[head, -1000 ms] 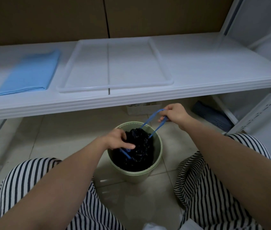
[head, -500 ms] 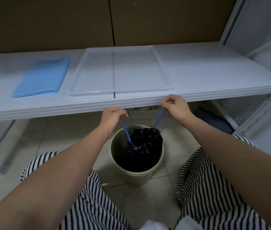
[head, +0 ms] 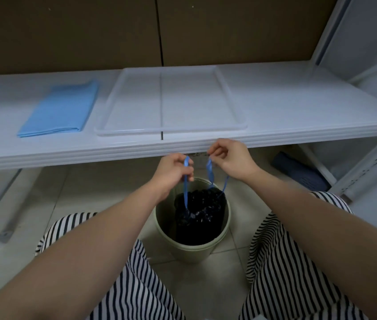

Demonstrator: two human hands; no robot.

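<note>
Two drawstrings (head: 185, 190), pinched in our left grip (head: 173, 170) and right grip (head: 229, 158), have risen — we judge the bag (head: 200, 218) cinched, ready for lifting.

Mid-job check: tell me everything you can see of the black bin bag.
The black bin bag is thin, glossy, crinkled plastic, its mouth gathered into puckers. It stands upright inside the pale green bin, narrower than the bin, its top near the rim. Two blue drawstring loops rise from its mouth: the left hand pinches one, the right hand the other. Its contents are hidden.
</note>
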